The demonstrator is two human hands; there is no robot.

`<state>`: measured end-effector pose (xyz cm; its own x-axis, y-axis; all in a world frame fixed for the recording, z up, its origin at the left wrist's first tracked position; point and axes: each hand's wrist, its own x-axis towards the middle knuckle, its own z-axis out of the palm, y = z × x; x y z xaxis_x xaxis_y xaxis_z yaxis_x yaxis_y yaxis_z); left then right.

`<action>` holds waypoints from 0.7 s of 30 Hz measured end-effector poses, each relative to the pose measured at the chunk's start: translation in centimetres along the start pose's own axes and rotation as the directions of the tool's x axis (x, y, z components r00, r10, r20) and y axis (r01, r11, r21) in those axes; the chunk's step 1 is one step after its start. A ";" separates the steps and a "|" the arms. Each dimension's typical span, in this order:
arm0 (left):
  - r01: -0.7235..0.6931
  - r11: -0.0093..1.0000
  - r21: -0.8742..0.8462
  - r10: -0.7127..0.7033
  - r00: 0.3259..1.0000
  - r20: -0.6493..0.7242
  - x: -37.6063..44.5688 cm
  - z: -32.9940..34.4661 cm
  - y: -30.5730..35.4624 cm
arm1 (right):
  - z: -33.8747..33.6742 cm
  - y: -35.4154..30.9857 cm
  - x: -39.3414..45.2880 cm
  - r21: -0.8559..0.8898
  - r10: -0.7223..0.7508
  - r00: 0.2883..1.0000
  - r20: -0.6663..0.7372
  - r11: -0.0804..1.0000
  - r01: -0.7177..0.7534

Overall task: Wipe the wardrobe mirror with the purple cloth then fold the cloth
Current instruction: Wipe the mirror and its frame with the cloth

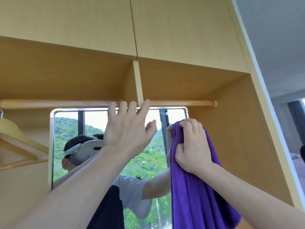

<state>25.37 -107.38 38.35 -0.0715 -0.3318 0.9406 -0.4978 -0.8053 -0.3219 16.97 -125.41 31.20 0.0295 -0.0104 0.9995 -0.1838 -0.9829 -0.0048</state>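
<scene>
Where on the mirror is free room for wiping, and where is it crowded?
Free: the mirror strip between its left frame and the left hand. Crowded: the top right, where the right hand grips the purple cloth under the wooden rail.

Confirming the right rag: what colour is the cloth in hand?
Solid purple cloth, clearest in the head view.
</scene>
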 end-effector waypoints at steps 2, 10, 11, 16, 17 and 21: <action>-0.014 1.000 0.010 0.013 1.000 0.026 0.0 0.0 0.0 | -0.6 0.6 -1.5 -0.026 -0.058 0.996 0.072 0.998 0.060; 0.002 1.000 -0.010 -0.002 1.000 0.016 -0.1 0.0 0.2 | -2.9 0.5 3.7 -0.126 -0.165 0.952 0.259 0.971 0.202; 0.007 1.000 -0.019 -0.007 1.000 0.015 -0.1 0.0 0.2 | -2.9 0.2 5.0 -0.134 -0.185 0.952 0.244 0.966 0.222; 0.020 0.998 -0.051 -0.018 0.999 0.032 -0.1 -0.1 0.3 | -1.5 -2.0 9.4 -0.166 -0.211 0.947 0.244 0.953 0.255; 0.021 0.998 -0.054 -0.019 0.999 0.034 0.0 -0.1 0.3 | -1.2 -2.4 9.7 -0.185 -0.190 0.947 0.259 0.952 0.242; 0.024 0.998 -0.053 -0.023 1.000 0.018 -0.1 -0.1 0.2 | -0.4 -2.4 9.6 -0.163 -0.150 0.971 0.185 0.970 0.181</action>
<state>25.22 -107.52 38.22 -0.0446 -0.3223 0.9456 -0.5447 -0.7856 -0.2935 17.27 -123.03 40.81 0.2378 0.1035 0.9658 -0.3335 -0.9251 0.1813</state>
